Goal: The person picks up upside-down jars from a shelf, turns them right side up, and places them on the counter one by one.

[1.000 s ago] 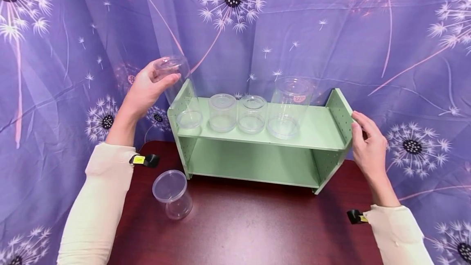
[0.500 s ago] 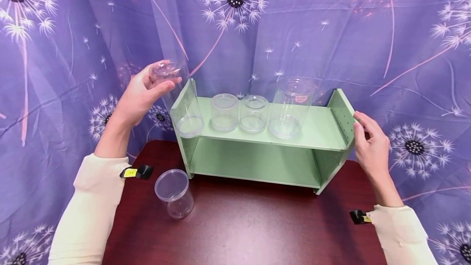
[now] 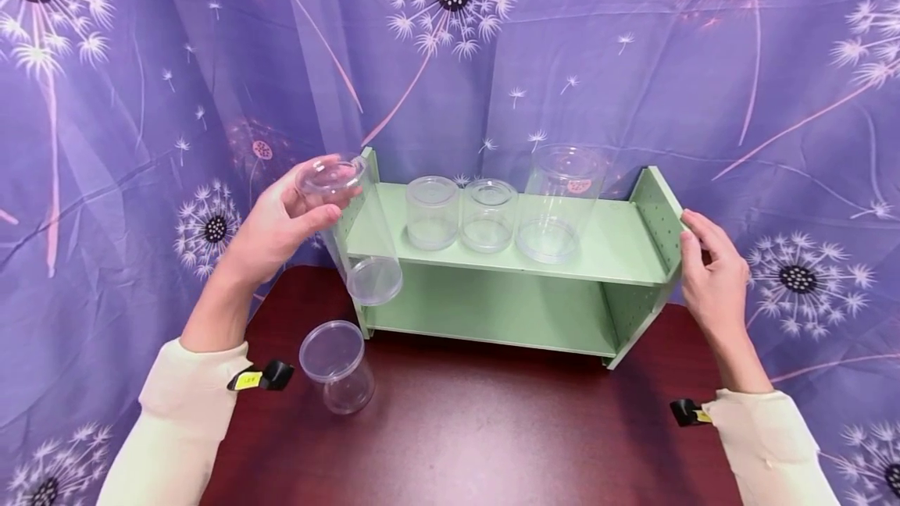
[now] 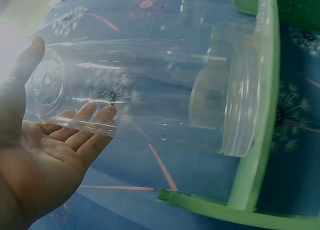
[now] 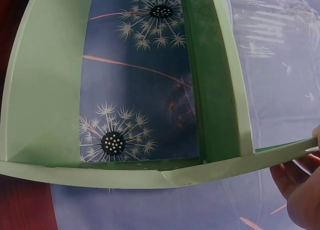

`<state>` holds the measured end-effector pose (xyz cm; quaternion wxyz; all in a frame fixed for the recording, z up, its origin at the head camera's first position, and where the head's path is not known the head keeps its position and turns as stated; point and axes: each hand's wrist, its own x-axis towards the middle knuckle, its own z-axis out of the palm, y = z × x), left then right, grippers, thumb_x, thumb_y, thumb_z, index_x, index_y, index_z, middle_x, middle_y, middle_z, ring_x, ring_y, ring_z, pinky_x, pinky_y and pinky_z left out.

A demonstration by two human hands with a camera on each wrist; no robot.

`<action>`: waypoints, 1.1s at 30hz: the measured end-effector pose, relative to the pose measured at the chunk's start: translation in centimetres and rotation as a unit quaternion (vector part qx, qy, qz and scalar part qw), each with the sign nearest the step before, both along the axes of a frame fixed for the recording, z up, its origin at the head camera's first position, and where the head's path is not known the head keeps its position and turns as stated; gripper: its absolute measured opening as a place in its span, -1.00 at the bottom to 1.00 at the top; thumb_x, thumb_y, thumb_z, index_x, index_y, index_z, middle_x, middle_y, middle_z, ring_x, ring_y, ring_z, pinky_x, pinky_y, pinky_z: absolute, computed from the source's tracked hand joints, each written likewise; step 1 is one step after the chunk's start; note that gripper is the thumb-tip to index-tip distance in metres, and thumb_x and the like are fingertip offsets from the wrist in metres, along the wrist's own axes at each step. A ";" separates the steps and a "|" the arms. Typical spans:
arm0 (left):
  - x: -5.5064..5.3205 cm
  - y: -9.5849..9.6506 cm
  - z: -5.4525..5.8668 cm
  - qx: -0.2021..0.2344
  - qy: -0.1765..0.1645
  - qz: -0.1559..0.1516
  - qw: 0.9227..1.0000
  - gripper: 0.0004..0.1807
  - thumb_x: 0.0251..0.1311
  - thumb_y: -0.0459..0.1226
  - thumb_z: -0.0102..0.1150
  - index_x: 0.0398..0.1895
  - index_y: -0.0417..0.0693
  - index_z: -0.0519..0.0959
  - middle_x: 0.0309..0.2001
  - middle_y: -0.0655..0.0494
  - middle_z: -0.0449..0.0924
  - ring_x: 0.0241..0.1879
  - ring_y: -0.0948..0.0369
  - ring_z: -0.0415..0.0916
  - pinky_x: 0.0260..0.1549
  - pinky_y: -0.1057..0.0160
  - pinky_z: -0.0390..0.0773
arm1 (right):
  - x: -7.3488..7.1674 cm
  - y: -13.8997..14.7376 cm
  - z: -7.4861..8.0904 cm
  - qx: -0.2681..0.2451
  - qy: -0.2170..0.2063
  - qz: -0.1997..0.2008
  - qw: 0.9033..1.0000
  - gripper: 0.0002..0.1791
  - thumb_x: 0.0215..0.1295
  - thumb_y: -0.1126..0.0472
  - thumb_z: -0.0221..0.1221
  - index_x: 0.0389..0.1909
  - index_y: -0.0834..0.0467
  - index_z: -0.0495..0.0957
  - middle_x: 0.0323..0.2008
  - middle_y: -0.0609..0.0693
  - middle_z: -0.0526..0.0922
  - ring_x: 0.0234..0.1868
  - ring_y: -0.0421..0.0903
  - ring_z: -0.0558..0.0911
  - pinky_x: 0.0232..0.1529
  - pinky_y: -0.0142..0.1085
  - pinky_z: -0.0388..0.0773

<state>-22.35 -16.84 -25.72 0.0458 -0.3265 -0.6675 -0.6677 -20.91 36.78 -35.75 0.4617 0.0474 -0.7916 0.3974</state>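
My left hand (image 3: 270, 229) grips a tall clear plastic jar (image 3: 360, 229) near its top, thumb on one side and fingers on the other. The jar tilts, its lid end lowest, in front of the left end of a pale green two-tier shelf (image 3: 626, 236). In the left wrist view, its closed base lies by the palm and the lid (image 4: 243, 100) is at the far end. My right hand (image 3: 716, 279) holds the edge of the shelf's right side panel (image 3: 657, 217), thumb and fingers on either side. In the right wrist view only part of that hand (image 5: 305, 195) shows.
Two short clear jars (image 3: 432, 213) (image 3: 490, 217) and a large clear jar (image 3: 558, 209) stand on the upper tier. Another lidded clear jar (image 3: 344, 373) stands on the dark red table (image 3: 478, 428), front left. A purple dandelion-print curtain (image 3: 598, 45) hangs close behind.
My left hand has moved the tall jar down and toward me, from over the upper tier's left end to in front of the shelf. My right hand stays on the side panel.
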 end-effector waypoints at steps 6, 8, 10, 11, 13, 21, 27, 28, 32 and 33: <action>0.8 0.7 -2.3 -0.021 0.018 -0.008 1.000 -0.39 0.33 -0.59 0.15 0.44 -0.19 0.33 0.22 0.22 0.61 0.21 0.21 0.59 0.08 0.34 0.61 | -0.1 0.0 0.1 -0.001 -0.007 -0.003 1.000 -0.67 0.51 0.33 0.14 0.20 0.25 0.67 0.21 0.16 0.66 -0.02 -0.54 0.55 -0.02 -0.65 0.42; 1.1 0.8 -3.0 -0.027 0.023 -0.011 0.999 -0.37 0.32 -0.61 0.15 0.44 -0.22 0.32 0.23 0.23 0.60 0.22 0.19 0.59 0.11 0.32 0.60 | -0.1 0.0 0.1 -0.002 -0.009 -0.004 1.000 -0.67 0.51 0.31 0.14 0.20 0.23 0.67 0.21 0.15 0.66 -0.05 -0.54 0.55 -0.04 -0.66 0.41; 1.3 1.0 -3.5 -0.032 0.023 -0.008 0.999 -0.37 0.30 -0.62 0.15 0.44 -0.30 0.30 0.23 0.21 0.60 0.21 0.17 0.59 0.15 0.28 0.58 | 0.0 0.0 0.2 -0.003 -0.013 -0.004 1.000 -0.67 0.50 0.31 0.14 0.20 0.22 0.67 0.21 0.15 0.66 -0.06 -0.54 0.55 -0.05 -0.66 0.41; 1.5 1.2 -3.7 -0.034 0.022 -0.008 0.999 -0.36 0.29 -0.64 0.14 0.44 -0.35 0.27 0.23 0.20 0.59 0.21 0.16 0.59 0.15 0.28 0.58 | 0.0 0.1 0.2 -0.005 -0.016 -0.004 1.000 -0.67 0.50 0.31 0.14 0.20 0.22 0.67 0.21 0.14 0.66 -0.04 -0.53 0.55 -0.04 -0.66 0.42; 1.7 1.5 -4.1 -0.041 0.016 -0.004 0.999 -0.33 0.26 -0.65 0.14 0.45 -0.40 0.25 0.23 0.18 0.58 0.19 0.15 0.59 0.12 0.29 0.60 | 0.0 0.1 0.3 -0.012 -0.024 -0.004 1.000 -0.67 0.51 0.30 0.14 0.20 0.21 0.68 0.21 0.12 0.66 -0.01 -0.51 0.56 -0.03 -0.65 0.43; 2.7 2.7 -6.3 -0.063 -0.028 0.010 0.998 -0.29 0.28 -0.55 0.26 0.49 -0.32 0.26 0.25 0.09 0.55 0.10 0.21 0.59 -0.06 0.35 0.64 | 0.0 0.2 0.5 -0.060 -0.061 0.005 0.996 -0.67 0.51 0.30 0.14 0.20 0.26 0.67 0.24 0.05 0.65 0.13 -0.39 0.57 0.06 -0.63 0.45; 3.4 3.6 -8.0 -0.039 -0.049 0.007 0.998 -0.23 0.24 -0.55 0.29 0.51 -0.30 0.23 0.27 0.07 0.54 0.12 0.18 0.58 -0.10 0.34 0.65 | 0.3 -0.1 0.8 -0.094 -0.083 0.009 0.992 -0.64 0.50 0.28 0.15 0.23 0.27 0.64 0.25 0.01 0.64 0.08 -0.37 0.59 0.02 -0.64 0.45; 3.5 3.8 -8.3 -0.030 -0.053 0.003 0.998 -0.22 0.23 -0.55 0.29 0.51 -0.32 0.22 0.27 0.09 0.54 0.14 0.19 0.57 -0.07 0.34 0.65 | 0.3 -0.1 0.8 -0.100 -0.085 0.010 0.991 -0.64 0.50 0.27 0.15 0.23 0.26 0.64 0.25 -0.01 0.64 0.08 -0.36 0.59 0.02 -0.64 0.44; 3.8 4.5 -9.7 -0.004 -0.065 -0.001 0.998 -0.21 0.22 -0.55 0.31 0.51 -0.34 0.21 0.25 0.18 0.54 0.18 0.25 0.56 0.02 0.32 0.65 | 0.3 0.2 0.6 -0.126 -0.090 0.017 0.988 -0.62 0.49 0.28 0.17 0.26 0.22 0.63 0.17 -0.12 0.67 0.00 -0.37 0.60 -0.03 -0.63 0.45; 3.9 4.7 -10.1 0.001 -0.066 -0.001 0.998 -0.21 0.22 -0.55 0.31 0.51 -0.34 0.21 0.25 0.17 0.54 0.19 0.25 0.56 0.04 0.31 0.64 | 0.3 0.2 0.6 -0.133 -0.087 0.021 0.987 -0.61 0.48 0.29 0.17 0.27 0.20 0.63 0.12 -0.14 0.69 -0.03 -0.37 0.61 -0.05 -0.63 0.46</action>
